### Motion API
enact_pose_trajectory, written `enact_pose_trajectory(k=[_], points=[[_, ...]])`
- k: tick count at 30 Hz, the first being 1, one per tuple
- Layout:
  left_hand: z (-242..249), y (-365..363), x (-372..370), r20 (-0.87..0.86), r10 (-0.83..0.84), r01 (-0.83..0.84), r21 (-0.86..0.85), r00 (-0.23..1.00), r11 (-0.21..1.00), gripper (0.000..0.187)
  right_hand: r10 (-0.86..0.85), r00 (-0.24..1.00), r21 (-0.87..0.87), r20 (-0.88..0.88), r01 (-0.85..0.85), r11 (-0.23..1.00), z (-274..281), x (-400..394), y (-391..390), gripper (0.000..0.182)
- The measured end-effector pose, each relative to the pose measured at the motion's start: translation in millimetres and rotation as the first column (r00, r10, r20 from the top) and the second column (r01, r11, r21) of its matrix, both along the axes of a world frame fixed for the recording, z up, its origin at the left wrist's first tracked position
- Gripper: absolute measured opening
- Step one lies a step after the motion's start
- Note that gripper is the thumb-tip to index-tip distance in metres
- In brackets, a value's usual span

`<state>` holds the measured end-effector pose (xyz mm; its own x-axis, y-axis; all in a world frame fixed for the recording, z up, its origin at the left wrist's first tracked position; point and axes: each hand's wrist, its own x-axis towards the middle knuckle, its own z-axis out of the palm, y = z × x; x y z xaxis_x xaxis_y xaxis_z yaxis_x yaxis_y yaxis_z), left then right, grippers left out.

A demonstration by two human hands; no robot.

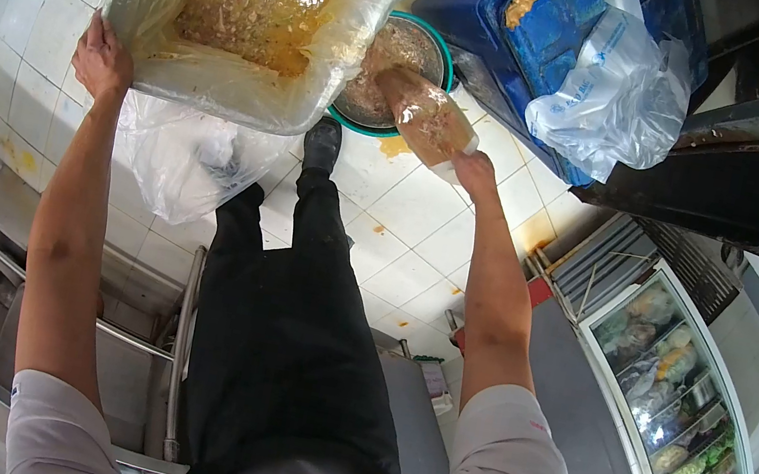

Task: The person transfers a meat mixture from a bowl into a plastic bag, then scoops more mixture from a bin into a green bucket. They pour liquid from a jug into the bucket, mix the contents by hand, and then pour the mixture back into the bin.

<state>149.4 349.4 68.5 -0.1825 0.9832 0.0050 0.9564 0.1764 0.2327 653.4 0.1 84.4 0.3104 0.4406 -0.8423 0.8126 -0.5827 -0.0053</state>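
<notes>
Nearest, a small reddish mark is borne by the right light-coloured sleeve (504, 452), too small to be read. A dark apron (298, 355) is worn, flanked on the left by a steel tube frame (184, 345). By the right hand (477, 175), fingers closed, a translucent container (429, 126) of brownish liquid is held tilted, its mouth over a green-rimmed round vessel (451, 69). By the left hand (104, 59), a corner of a plastic-lined tub (361, 21) is gripped; oily, brownish liquid is held in it. Below the tub, a clear plastic bag (189, 165) is spread over the tiled floor (410, 207). Beyond the vessel, the way is blocked by a blue bin (474, 15); on it a whitish bag (617, 96) is draped, its blue print not legible. Far right, bagged goods and greens are kept in a glass-fronted fridge (750, 465).
</notes>
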Motion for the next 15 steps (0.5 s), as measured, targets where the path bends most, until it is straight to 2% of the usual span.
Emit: enact_pose_trajectory(k=[4, 7, 10, 13, 15], points=[[4, -1, 2, -0.017, -0.007, 0.006, -0.016, 1.000, 1.000, 0.040, 0.057, 0.998, -0.018, 0.011, -0.057, 0.998, -3, 2, 2, 0.041], [3, 0, 2, -0.016, -0.012, 0.012, -0.015, 1.000, 1.000, 0.040, -0.096, 0.995, 0.023, -0.001, 0.096, 0.995, -7, 3, 3, 0.049], [7, -1, 4, -0.026, 0.006, -0.007, -0.037, 1.000, 0.999, 0.040, -0.165, 0.986, 0.008, -0.025, 0.165, 0.986, 0, 0, 6, 0.050], [0, 1, 0, -0.011, 0.002, -0.002, -0.016, 1.000, 1.000, 0.041, -0.088, 0.996, 0.005, -0.004, 0.088, 0.996, -15, 4, 6, 0.054], [-1, 1, -2, -0.017, 0.009, -0.009, -0.036, 1.000, 0.999, 0.041, -0.160, 0.987, -0.001, 0.005, 0.160, 0.987, -5, 0, 12, 0.057]])
